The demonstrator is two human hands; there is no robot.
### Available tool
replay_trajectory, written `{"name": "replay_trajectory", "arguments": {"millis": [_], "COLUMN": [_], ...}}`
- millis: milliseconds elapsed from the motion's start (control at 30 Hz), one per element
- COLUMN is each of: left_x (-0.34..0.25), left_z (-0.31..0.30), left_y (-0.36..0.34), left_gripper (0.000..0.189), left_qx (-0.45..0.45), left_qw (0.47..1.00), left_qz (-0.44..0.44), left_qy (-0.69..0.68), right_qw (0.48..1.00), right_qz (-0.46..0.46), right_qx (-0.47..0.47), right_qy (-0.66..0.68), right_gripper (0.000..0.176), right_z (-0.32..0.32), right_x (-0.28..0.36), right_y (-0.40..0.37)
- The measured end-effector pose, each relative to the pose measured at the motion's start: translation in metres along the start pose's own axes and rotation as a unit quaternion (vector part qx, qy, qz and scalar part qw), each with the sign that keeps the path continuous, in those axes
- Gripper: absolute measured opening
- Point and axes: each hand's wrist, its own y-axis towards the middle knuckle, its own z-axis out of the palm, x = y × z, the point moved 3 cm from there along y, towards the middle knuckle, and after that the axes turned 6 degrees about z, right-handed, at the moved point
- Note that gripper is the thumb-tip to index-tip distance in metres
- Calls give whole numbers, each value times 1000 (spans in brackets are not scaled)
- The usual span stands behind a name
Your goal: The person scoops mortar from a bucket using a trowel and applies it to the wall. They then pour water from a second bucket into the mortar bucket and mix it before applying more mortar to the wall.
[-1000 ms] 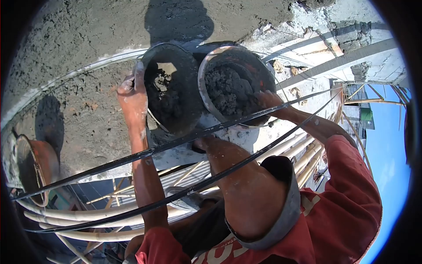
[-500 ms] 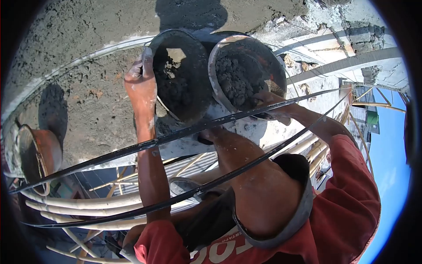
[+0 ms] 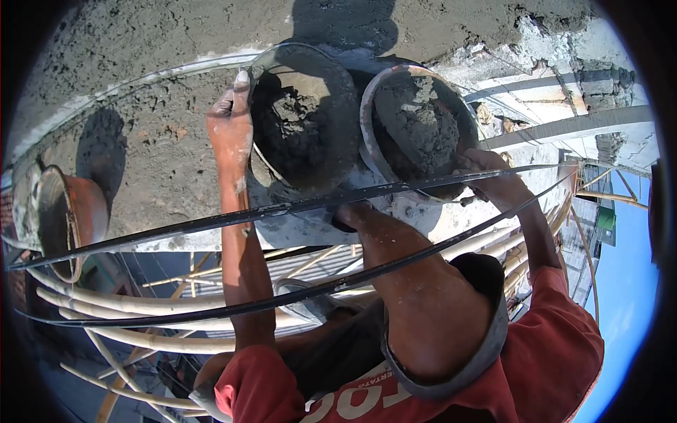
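Observation:
My left hand (image 3: 231,113) is closed at the left edge of a mortar bucket (image 3: 343,134), thumb up along its rim. Wet grey mortar (image 3: 293,109) lies in that bucket, partly in shadow. Close beside it on the right stands a second bucket (image 3: 368,130). A thick slab of mortar (image 3: 427,127) sits raised and tilted inside it. My right hand (image 3: 490,173) is closed at this bucket's lower right rim, fingers curled. What it grips is hidden by the hand and the shadow.
An orange-brown bucket (image 3: 88,211) lies tipped at the left on the mortar-covered ledge (image 3: 159,169). Two dark straps (image 3: 176,229) cross the view before my arms. My bent knee (image 3: 430,296) is between them. Bamboo poles (image 3: 155,304) run below the ledge.
My right hand has moved right, from inside the right bucket to its rim. The mortar there now shows as a raised, sunlit slab. My left hand stays at its bucket; the view has shifted slightly.

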Motion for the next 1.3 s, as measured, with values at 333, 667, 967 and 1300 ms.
{"name": "replay_trajectory", "arguments": {"millis": [333, 667, 967, 1300], "left_x": [22, 80, -2, 116], "left_z": [-43, -100, -304, -444], "left_y": [17, 27, 0, 0], "left_gripper": [49, 45, 64, 46], "left_qx": [-76, -95, -437, -532], "left_qw": [997, 995, 698, 766], "left_qz": [-26, -21, 201, -38], "left_qy": [13, -38, 530, -359], "right_qw": [761, 623, 768, 873], "right_qz": [-332, -471, -400, -328], "right_qx": [-422, -290, -193, -158], "right_qy": [-365, -553, -461, -326], "right_gripper": [31, 16, 24, 29], "right_z": [88, 173, 164, 144], "right_x": [119, 158, 121, 135], "right_y": [34, 93, 87, 68]}}
